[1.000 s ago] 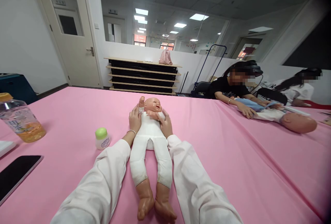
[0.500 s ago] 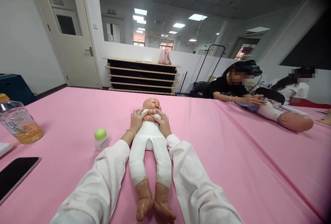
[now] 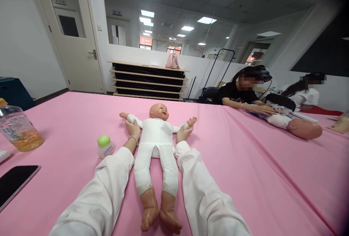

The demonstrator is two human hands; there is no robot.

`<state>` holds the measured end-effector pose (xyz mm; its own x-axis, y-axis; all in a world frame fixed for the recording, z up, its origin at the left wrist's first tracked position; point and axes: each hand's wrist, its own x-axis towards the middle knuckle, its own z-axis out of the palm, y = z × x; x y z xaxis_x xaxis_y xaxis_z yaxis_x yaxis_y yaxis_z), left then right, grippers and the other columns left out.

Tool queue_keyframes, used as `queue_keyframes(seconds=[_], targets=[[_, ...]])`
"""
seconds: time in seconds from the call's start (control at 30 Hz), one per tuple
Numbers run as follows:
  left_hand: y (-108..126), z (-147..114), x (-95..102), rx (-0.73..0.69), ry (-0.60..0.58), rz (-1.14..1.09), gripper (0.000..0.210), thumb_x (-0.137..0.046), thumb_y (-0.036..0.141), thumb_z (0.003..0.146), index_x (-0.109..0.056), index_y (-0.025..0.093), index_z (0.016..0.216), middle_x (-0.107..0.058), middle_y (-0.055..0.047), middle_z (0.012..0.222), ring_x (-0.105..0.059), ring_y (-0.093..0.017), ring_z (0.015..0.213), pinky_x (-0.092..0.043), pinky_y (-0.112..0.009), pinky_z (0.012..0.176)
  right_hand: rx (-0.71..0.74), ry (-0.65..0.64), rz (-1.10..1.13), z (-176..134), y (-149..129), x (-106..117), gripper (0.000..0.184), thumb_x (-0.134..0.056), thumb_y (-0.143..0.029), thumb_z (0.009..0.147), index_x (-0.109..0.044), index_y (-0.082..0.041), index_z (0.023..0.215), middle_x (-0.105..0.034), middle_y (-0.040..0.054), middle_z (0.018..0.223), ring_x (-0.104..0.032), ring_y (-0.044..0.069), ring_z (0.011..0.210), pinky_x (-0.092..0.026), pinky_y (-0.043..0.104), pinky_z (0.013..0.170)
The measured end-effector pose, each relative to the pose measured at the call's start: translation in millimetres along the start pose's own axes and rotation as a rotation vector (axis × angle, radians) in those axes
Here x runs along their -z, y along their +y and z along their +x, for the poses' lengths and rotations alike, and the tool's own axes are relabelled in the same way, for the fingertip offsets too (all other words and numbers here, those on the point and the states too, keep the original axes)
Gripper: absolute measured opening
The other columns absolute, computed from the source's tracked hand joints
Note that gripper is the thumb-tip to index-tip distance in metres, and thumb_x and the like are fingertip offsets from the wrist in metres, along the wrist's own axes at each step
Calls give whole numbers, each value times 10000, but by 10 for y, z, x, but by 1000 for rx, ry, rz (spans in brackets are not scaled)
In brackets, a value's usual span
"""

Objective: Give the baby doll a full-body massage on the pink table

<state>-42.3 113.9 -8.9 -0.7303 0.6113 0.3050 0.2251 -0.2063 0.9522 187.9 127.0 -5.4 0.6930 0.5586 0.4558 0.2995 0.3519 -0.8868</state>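
Observation:
A baby doll (image 3: 156, 132) with a white cloth body lies on its back, its feet toward me. Its arms are stretched out to both sides. My left hand (image 3: 133, 128) is closed around the doll's arm on the left, near the wrist. On the other side, my right hand (image 3: 184, 133) grips the doll's other forearm, with the doll's small hand showing above my fingers. The doll's head is turned slightly to the right.
A green-lidded jar (image 3: 105, 147) stands left of my left forearm. Farther left are a bottle of orange drink (image 3: 20, 128) and a phone (image 3: 17, 183). On the right, a person in black (image 3: 240, 88) handles another doll (image 3: 304, 128) on the pink tablecloth (image 3: 231, 156).
The doll's arms have gone from crossed over its chest to spread wide. My hands moved outward with them, the left one leftward and the right one rightward.

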Motion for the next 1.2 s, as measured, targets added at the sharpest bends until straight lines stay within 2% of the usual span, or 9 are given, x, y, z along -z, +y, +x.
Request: queue_keyframes(seconds=[0.07, 0.1, 0.23, 0.33, 0.47, 0.7, 0.9, 1.03, 1.2], targets=[[-15, 6, -12, 33, 27, -27, 472, -483, 199, 806, -335, 177, 1254, -499, -129, 1225, -508, -181, 1119, -409, -292, 926, -186, 103, -2, 38, 10, 19, 554, -439, -256, 761, -296, -37, 1250, -409, 246, 1275, -438, 244, 1209, -382, 395, 980], [-20, 7, -18, 31, 39, -32, 467, -495, 198, 799, -347, 181, 1242, -501, -125, 1226, -509, -178, 1119, -412, -284, 924, -224, 113, 3, 46, 8, 26, 565, -446, -266, 758, -286, -29, 1245, -393, 253, 1292, -432, 238, 1219, -383, 379, 983], [-45, 12, -35, 31, 44, -36, 465, -494, 208, 808, -338, 188, 1246, -476, -128, 1259, -490, -179, 1150, -397, -283, 951, -159, 86, 88, 39, -35, 42, 550, -426, -280, 780, -250, -56, 1251, -360, 221, 1347, -408, 179, 1245, -372, 326, 1003], [-59, 17, -34, 39, 47, -55, 461, -479, 242, 831, -319, 181, 1259, -452, -137, 1280, -462, -181, 1185, -378, -293, 978, -213, 178, 178, 55, -63, 52, 557, -440, -337, 793, -264, -49, 1236, -387, 229, 1329, -441, 187, 1219, -406, 319, 977], [-54, 16, -30, 61, 60, -83, 459, -477, 272, 843, -310, 181, 1261, -455, -141, 1271, -469, -180, 1178, -388, -302, 970, -177, 248, 265, 130, -48, 80, 480, -409, -354, 822, -342, -68, 1202, -451, 197, 1289, -495, 179, 1165, -408, 322, 978], [-83, 29, -57, 66, 60, -153, 594, -571, 241, 782, -267, 191, 1289, -415, -148, 1313, -480, -181, 1172, -401, -298, 964, 19, 126, 117, 147, -33, 108, 449, -356, -258, 848, -305, -78, 1257, -397, 199, 1331, -402, 173, 1244, -351, 349, 1021], [-58, 23, -50, 56, 49, -174, 616, -583, 237, 771, -261, 179, 1293, -402, -156, 1323, -476, -184, 1176, -403, -299, 964, 92, 71, 45, 135, -33, 115, 420, -304, -259, 896, -325, -92, 1281, -373, 186, 1345, -352, 193, 1270, -340, 383, 1023], [-54, 20, -47, 55, 45, -158, 610, -585, 234, 770, -269, 171, 1288, -403, -161, 1318, -463, -187, 1188, -394, -302, 975, 126, 43, 16, 175, -11, 121, 382, -431, -312, 891, -418, -152, 1239, -436, 118, 1290, -456, 229, 1159, -402, 456, 946], [-64, 25, -49, 60, 37, -130, 613, -577, 223, 765, -267, 157, 1290, -419, -164, 1299, -481, -185, 1166, -398, -297, 967, 155, -29, -23, 235, -5, 110, 335, -464, -330, 882, -491, -158, 1169, -513, 84, 1175, -534, 196, 1025, -458, 422, 866]])
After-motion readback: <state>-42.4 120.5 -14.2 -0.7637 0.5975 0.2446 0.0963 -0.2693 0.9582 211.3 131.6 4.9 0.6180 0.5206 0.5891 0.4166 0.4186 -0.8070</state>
